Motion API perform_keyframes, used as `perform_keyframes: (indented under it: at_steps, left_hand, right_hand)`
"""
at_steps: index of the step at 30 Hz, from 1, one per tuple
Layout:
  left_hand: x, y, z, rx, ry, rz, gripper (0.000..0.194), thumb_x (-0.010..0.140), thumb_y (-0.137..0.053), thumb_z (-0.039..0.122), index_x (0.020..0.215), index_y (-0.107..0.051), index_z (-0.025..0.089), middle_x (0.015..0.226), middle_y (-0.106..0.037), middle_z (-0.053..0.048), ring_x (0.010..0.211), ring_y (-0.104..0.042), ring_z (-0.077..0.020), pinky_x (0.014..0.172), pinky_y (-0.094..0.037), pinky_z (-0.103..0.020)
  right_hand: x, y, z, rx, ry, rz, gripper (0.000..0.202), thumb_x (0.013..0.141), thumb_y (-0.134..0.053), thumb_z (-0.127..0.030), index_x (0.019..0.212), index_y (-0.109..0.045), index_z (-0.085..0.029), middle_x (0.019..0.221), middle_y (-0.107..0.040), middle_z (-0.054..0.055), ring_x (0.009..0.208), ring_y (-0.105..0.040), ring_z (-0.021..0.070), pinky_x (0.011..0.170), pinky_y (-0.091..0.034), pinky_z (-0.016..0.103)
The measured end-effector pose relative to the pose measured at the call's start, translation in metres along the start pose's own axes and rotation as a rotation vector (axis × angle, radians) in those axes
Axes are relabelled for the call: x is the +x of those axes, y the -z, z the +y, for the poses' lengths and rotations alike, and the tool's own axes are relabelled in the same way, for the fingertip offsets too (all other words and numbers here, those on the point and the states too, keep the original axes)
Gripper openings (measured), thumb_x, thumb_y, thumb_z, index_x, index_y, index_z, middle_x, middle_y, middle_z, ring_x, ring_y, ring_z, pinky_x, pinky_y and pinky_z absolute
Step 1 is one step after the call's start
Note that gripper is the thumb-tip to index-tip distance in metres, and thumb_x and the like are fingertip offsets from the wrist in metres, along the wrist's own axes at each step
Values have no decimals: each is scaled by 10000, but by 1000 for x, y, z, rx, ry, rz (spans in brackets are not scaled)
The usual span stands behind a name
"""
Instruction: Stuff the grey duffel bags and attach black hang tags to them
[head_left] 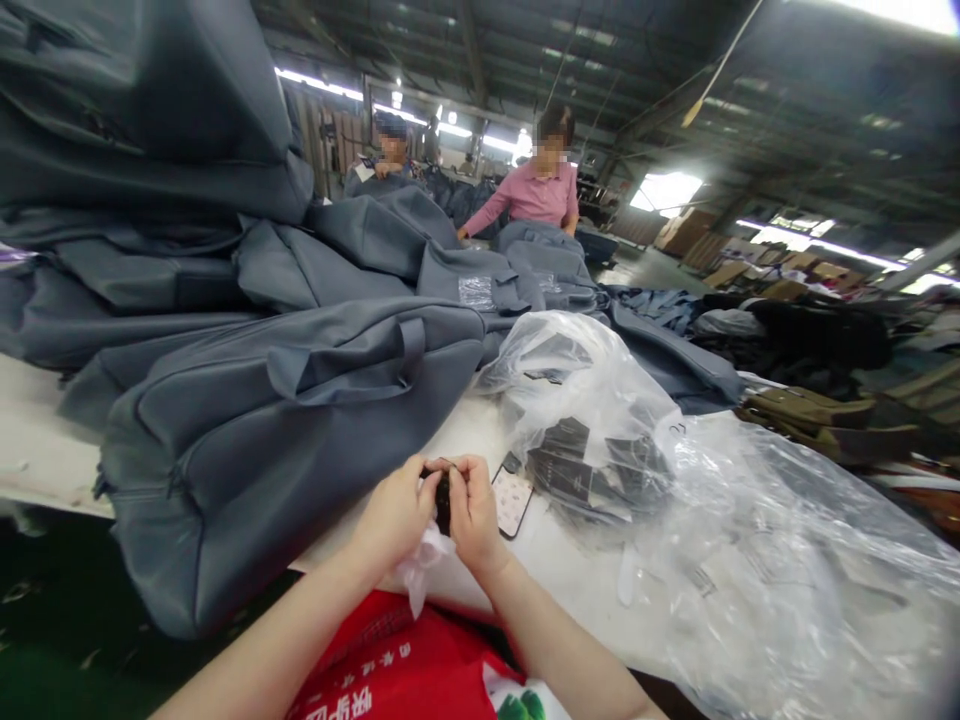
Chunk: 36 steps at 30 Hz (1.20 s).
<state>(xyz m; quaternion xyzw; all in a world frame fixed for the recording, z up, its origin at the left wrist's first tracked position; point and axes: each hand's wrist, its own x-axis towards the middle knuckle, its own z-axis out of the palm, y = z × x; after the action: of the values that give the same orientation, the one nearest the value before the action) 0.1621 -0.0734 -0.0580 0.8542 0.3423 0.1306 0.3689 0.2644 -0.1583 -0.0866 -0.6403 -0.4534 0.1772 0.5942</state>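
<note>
My left hand (397, 505) and my right hand (471, 510) meet at the table's front edge, fingers pinched together. Between them is a small dark item (443, 502); its kind is too hidden to tell. Thin whitish plastic (421, 562) hangs below my left hand. Just right of my right hand lies a phone (513, 497) in a patterned light case. A large blue-grey bag (300, 440) with handles and zips rests on its side to the left of my hands. To the right stands a clear plastic bag (577, 370) with dark flat pieces inside.
More grey bags (360, 240) are piled at the left and back of the white table (592, 570). Clear plastic sheeting (780, 560) spreads over the right side. A red printed apron or bag (397, 670) is at my lap. Two people (540, 195) stand behind the pile.
</note>
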Motion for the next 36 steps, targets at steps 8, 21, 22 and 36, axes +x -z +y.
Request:
perform_keyframes:
  at_steps: [8,21,22,36]
  left_hand:
    - [-1,5,-9,-232,-23,-131,215,853,-526,345,950,-700,264,944,-730,-5,834,-655,-191,771,-453,-271]
    - [-16,29,-14,-373,-72,11,205,866,-408,263,914,-600,210,786,-631,17,687,-577,-140,667,-425,-248]
    - [-18,35,-14,-339,-107,37,206,880,-416,295,836,-596,206,770,-628,13,730,-580,-148,700,-422,-252]
    - [-64,120,-26,-266,-56,109,226,857,-534,323,726,-666,194,714,-673,-8,697,-607,-159,681,-455,-241]
  right_hand:
    - [29,18,-8,217,-123,40,172,927,-460,-382,875,-432,-221,770,-699,28,720,-618,152,715,-487,317]
    - [63,20,-33,888,-603,-118,200,740,-638,-255,736,-448,-193,584,-436,-64,439,-306,52,390,-221,169]
    - [66,17,-36,926,-626,-108,204,736,-640,-243,722,-443,-193,583,-426,-64,440,-306,52,385,-226,165]
    - [67,-79,-92,1099,-614,-435,123,777,-638,-225,778,-527,-171,684,-667,10,481,-493,60,432,-375,142]
